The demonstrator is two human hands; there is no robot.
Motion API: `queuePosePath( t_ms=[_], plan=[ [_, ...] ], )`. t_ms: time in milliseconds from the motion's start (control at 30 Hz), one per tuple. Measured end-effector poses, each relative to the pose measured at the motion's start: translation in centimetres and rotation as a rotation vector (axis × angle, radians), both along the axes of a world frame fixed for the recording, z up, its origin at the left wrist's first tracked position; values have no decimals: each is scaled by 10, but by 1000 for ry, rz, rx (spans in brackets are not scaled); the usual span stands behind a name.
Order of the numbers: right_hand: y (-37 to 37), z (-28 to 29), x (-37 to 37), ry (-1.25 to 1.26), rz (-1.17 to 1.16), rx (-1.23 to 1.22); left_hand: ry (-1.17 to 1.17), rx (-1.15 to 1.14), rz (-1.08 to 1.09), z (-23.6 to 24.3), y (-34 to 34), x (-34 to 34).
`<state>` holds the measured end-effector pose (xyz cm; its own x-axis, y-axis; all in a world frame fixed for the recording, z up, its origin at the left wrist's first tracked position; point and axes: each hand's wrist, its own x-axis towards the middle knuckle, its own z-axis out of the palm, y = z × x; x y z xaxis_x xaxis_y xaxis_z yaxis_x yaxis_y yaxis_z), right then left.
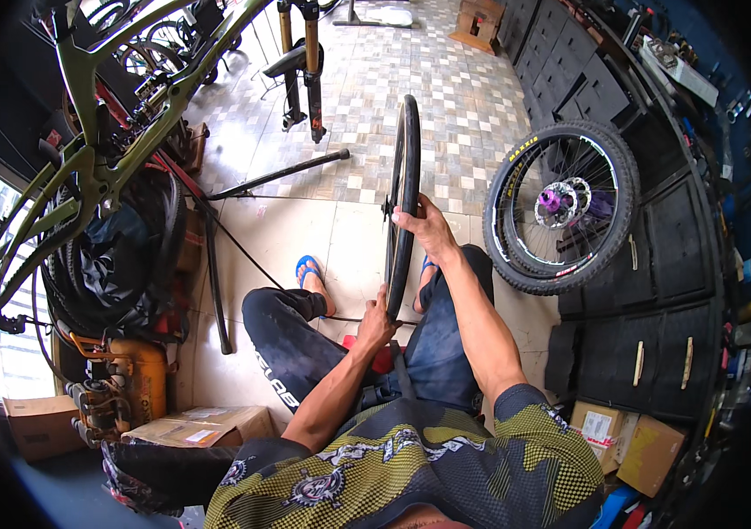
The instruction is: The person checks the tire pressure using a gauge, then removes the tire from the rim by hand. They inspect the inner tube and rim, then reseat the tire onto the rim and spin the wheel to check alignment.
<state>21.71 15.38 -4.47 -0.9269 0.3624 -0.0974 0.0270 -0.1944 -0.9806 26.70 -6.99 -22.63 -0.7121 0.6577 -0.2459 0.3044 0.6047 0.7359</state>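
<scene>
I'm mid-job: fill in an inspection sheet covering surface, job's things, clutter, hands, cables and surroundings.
Surface: floor, pale tiles nearby, small mixed-colour tiles beyond.
Job's things: wheel, held upright, seen nearly edge-on.
Clutter: two wheels at right; orange tank and carton at lower left.
Hands: right hand grips the wheel's tyre; left hand is at its lower part, grip unclear.
Cables: thin dark line at left; cable or rod, cannot tell.
Surroundings: green frame at left, black cabinets at right.
</scene>
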Motion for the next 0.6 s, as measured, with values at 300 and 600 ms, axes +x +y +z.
queuePosePath(
  t_ms=[300, 600],
  plan=[
    [-11, -13, 11, 29, 76, 30, -99, -195, -38, -14, 3, -18],
    [-19, -31, 39, -26, 90, 83, -17, 315, -4, 75, 12, -19]
  ],
)
